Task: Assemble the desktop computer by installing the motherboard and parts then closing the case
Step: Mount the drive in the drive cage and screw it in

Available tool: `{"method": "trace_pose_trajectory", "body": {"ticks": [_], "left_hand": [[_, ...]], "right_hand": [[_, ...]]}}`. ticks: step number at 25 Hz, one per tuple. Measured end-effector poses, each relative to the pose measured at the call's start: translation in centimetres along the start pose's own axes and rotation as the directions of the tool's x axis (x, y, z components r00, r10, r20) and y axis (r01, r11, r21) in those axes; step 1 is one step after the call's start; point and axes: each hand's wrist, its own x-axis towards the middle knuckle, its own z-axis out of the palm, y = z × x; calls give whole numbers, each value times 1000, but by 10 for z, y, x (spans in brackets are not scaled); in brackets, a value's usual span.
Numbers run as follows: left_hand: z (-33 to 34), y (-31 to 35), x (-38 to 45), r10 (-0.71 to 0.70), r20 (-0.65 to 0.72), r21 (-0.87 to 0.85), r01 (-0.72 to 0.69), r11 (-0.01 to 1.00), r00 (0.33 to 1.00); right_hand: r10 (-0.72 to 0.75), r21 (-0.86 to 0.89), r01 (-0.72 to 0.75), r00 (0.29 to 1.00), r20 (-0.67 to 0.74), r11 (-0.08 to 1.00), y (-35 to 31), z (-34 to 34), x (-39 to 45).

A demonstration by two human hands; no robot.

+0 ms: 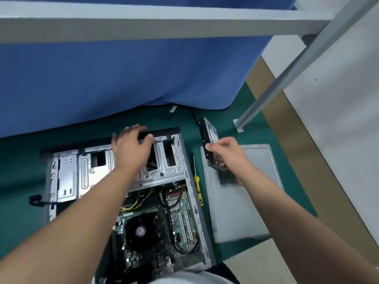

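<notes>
Open case (184, 181) lies on the green mat (20, 160), motherboard (176, 210) seated inside, partly hidden by the left forearm; side panel (235, 212) lies just right of it. Left hand (131, 144) rests on the case's front edge, fingers blurred, grip unclear. Right hand (227, 150) pinches the hard drive (209, 132) on edge above the panel, its lower end hidden; screwdriver (196, 181) lies between case and panel.

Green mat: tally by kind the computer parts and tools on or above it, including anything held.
Computer case, open: 1
Side panel, lying flat: 1
Hard drive, held by the right hand: 1
Yellow-handled screwdriver: 1
Total: 4
</notes>
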Motion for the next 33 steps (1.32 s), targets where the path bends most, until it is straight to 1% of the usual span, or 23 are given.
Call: {"method": "trace_pose_trajectory", "body": {"ticks": [2,4,5,7,9,10,12,13,16,17,18,19,20,21,22,23,24,25,26,27,28,30,33], "left_hand": [[-1,21,-23,-55,71,-337,76,938,996],[0,34,-55,-79,191,-521,170,836,978],[2,36,-69,-106,271,-597,253,761,957],[0,33,-90,-139,451,-716,450,534,882],[-12,22,-104,-138,562,-748,572,336,816],[-19,15,-109,-152,579,-749,596,288,801],[-30,1,-119,-195,585,-743,617,260,787],[-34,-7,-124,-219,586,-741,625,243,780],[-39,-24,-133,-296,594,-740,653,163,747],[-40,-28,-136,-314,595,-736,658,159,740],[-41,-33,-139,-326,594,-728,664,171,735],[-41,-37,-142,-333,594,-722,668,181,732],[-40,-40,-145,-337,594,-719,670,183,730],[-39,-43,-148,-341,595,-718,672,182,728],[-37,-46,-151,-346,597,-714,676,181,723],[-36,-49,-155,-349,603,-707,683,185,718],[-33,-51,-157,-345,613,-696,693,191,711],[-31,-53,-160,-337,624,-682,702,206,705],[-28,-54,-163,-328,632,-667,709,231,702],[-24,-54,-166,-323,634,-655,710,259,703],[-21,-54,-169,-321,635,-644,711,283,703],[-14,-53,-172,-324,647,-620,724,304,690],[-5,-53,-172,-330,669,-598,746,293,666]], "right_hand": [[-21,273,-32,982,188,962,-2,8,-32],[-79,517,-148,917,391,843,-3,22,-59],[-103,590,-220,880,463,777,-2,30,-71],[-128,655,-332,825,551,679,2,48,-91],[-140,675,-391,795,591,626,8,65,-107],[-145,678,-407,785,602,612,11,72,-113],[-138,674,-418,781,609,609,17,83,-125],[-121,672,-406,796,593,619,20,88,-131],[-44,642,-313,878,476,700,24,90,-141],[-35,606,-257,904,427,753,26,90,-144],[-44,518,-163,930,365,840,27,89,-149],[-86,365,-30,951,297,930,28,87,-154],[-166,169,129,959,231,977,30,84,-160],[-280,-25,290,941,191,957,33,81,-166],[-402,-207,442,892,208,873,36,78,-171],[-511,-382,580,815,274,720,42,76,-176],[-588,-522,685,719,371,508,49,74,-179],[-617,-602,741,630,472,296,56,73,-181],[-617,-631,761,572,541,151,62,72,-181],[-603,-642,762,554,575,88,67,73,-181],[-584,-649,757,562,586,78,72,73,-180],[-563,-654,749,586,583,103,81,75,-176],[-548,-677,728,613,569,111,93,78,-168]]}}
